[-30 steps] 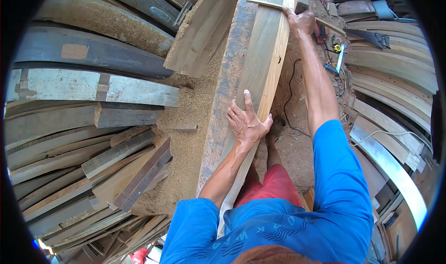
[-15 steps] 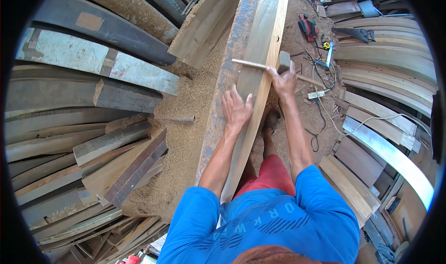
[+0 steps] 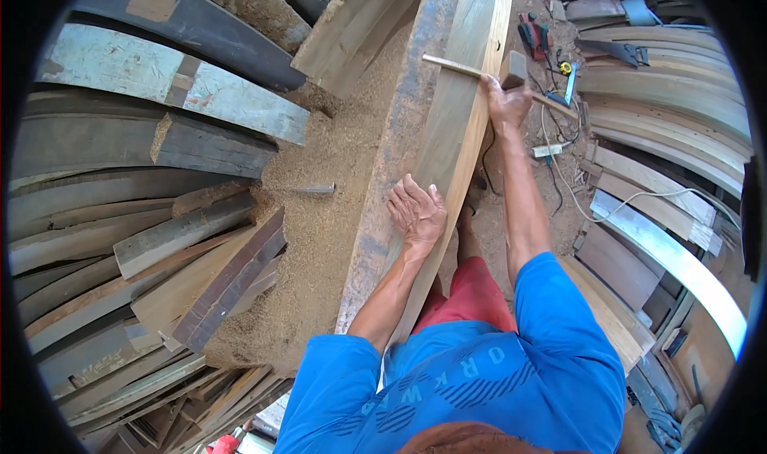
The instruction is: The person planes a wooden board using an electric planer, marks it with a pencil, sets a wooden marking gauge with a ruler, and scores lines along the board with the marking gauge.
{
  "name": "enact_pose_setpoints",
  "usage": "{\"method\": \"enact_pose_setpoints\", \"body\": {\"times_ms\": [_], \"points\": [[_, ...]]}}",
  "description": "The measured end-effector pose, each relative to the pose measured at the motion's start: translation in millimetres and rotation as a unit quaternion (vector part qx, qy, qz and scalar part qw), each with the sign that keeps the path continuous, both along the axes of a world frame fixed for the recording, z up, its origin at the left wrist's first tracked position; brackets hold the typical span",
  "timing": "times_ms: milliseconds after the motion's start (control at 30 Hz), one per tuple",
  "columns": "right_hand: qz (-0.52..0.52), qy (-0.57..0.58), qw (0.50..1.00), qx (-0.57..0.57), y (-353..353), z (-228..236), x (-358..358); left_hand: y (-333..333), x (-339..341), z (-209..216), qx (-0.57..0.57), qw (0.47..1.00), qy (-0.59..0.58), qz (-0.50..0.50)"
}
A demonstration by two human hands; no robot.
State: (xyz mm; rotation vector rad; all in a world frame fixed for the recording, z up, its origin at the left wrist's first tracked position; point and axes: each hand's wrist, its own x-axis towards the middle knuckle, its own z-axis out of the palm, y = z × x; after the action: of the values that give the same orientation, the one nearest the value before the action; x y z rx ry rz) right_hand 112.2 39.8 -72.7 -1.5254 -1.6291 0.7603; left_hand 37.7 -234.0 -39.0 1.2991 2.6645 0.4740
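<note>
I see left hand (image 3: 418, 213) loosely open, holding nothing, over plank (image 3: 449, 125) | right hand (image 3: 509, 106) closed round wooden gauge (image 3: 515, 68) across plank

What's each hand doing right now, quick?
Left hand: open, palm down on or just above the long plank.
Right hand: closed, holding the wooden block-and-stick tool by the plank's right edge.
</note>
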Motion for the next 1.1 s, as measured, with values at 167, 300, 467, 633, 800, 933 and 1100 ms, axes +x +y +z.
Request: {"method": "enact_pose_setpoints", "body": {"times_ms": [167, 300, 467, 633, 800, 933, 1100], "points": [[0.011, 0.039, 0.999, -0.034, -38.1, 19.3, 0.8, -4.1, -4.1, -7.4, 0.004, 1.0, -0.017, 0.007], [-0.006, 0.048, 0.999, -0.003, -95.7, 6.0, 8.1, -3.5, -5.6, -8.0, 0.005, 1.0, -0.014, 0.001], [-0.026, 0.001, 0.995, 0.093, -36.2, -7.6, -3.7, -1.1, -4.5, -1.0, -0.016, 1.0, -0.022, 0.006], [-0.063, -0.051, 0.989, 0.125, 85.5, -8.9, -18.0, 6.3, 0.0, 5.1, -0.029, 0.999, -0.037, -0.002], [-0.063, -0.11, 0.991, -0.033, 129.3, 15.5, -35.5, -0.3, -6.6, -3.4, -0.015, 1.0, -0.015, -0.002], [-0.042, -0.089, 0.993, -0.065, 132.8, 25.2, -29.2, 5.0, -4.0, 0.2, -0.031, 0.999, -0.02, 0.009], [-0.018, -0.068, 0.996, -0.056, 68.2, 33.3, -21.3, -2.0, -6.6, -6.3, -0.012, 1.0, 0.0, 0.006]]}}
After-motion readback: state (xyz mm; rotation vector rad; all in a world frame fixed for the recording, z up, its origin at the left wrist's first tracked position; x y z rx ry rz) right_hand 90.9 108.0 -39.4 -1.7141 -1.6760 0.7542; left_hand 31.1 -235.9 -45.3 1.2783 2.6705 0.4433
